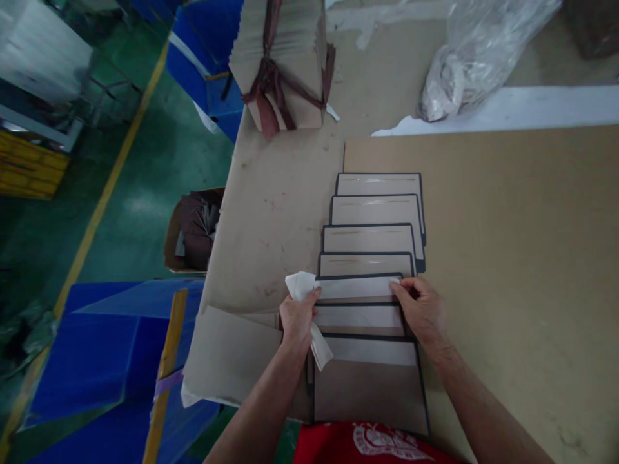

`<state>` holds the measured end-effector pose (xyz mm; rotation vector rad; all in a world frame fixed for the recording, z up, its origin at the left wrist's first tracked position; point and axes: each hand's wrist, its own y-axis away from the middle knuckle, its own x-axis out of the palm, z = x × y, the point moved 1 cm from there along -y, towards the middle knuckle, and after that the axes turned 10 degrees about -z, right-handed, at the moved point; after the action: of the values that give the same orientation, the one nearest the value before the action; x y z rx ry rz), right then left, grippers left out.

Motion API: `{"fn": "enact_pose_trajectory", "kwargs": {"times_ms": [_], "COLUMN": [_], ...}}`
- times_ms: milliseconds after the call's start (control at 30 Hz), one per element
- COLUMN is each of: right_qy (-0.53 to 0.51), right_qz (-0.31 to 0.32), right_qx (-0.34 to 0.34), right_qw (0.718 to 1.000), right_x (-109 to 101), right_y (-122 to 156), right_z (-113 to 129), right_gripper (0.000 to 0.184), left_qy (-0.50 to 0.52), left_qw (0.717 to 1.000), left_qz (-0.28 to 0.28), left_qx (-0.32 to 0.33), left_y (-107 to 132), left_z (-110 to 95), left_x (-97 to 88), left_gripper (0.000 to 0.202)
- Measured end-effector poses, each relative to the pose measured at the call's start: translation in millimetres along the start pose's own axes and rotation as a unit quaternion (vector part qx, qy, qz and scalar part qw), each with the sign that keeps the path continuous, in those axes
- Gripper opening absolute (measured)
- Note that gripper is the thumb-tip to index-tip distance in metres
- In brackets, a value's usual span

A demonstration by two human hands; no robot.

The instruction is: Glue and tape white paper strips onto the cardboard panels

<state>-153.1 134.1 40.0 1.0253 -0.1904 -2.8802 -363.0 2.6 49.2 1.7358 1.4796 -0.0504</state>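
Several brown cards with dark borders [372, 241] lie overlapped in a stepped row on the brown table [507, 245]. The nearer ones carry a white strip [358, 288] along their top edge. My left hand [297, 319] is closed on crumpled white strips of paper [304, 287] at the left end of one strip; a tail of the paper hangs below the hand. My right hand [422, 308] pinches the right end of that same white strip with fingers pressed together on the card.
A tied bundle of brown cards [285, 61] stands at the table's far edge. A clear plastic bag [476, 55] lies at the back right. Blue bins [111, 348] and an open box of scraps [193, 229] sit on the green floor to the left.
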Motion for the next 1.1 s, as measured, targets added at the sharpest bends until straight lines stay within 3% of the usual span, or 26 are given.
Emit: {"fn": "enact_pose_trajectory", "kwargs": {"times_ms": [367, 733, 833, 967, 1033, 1100], "right_qy": [0.019, 0.033, 0.018, -0.012, -0.053, -0.103], "right_qz": [0.0, -0.007, -0.011, -0.042, 0.009, 0.131], "right_qx": [-0.013, 0.066, 0.063, 0.052, 0.035, 0.016], "right_qw": [1.0, 0.997, 0.998, 0.998, 0.998, 0.986], "right_x": [3, 6, -2, -16, -18, -14], "right_y": [-1, -17, -22, -15, -3, 11], "right_z": [-2, -2, -9, 0, 20, 47], "right_gripper": [0.036, 0.031, 0.031, 0.032, 0.033, 0.033], "left_qy": [-0.026, 0.0, 0.029, 0.078, 0.121, 0.144], "left_qw": [1.0, 0.999, 0.999, 0.997, 0.991, 0.978], "left_qz": [0.002, 0.0, -0.009, 0.007, 0.057, 0.141], "left_qx": [0.012, 0.037, 0.023, 0.006, -0.02, -0.055], "left_y": [-4, -11, -7, 10, 24, 40], "left_z": [0, 5, 0, -8, -11, -14], "left_x": [2.3, 8.1, -2.3, -35.0, -49.1, -55.3], "left_gripper": [0.034, 0.033, 0.029, 0.029, 0.033, 0.037]}}
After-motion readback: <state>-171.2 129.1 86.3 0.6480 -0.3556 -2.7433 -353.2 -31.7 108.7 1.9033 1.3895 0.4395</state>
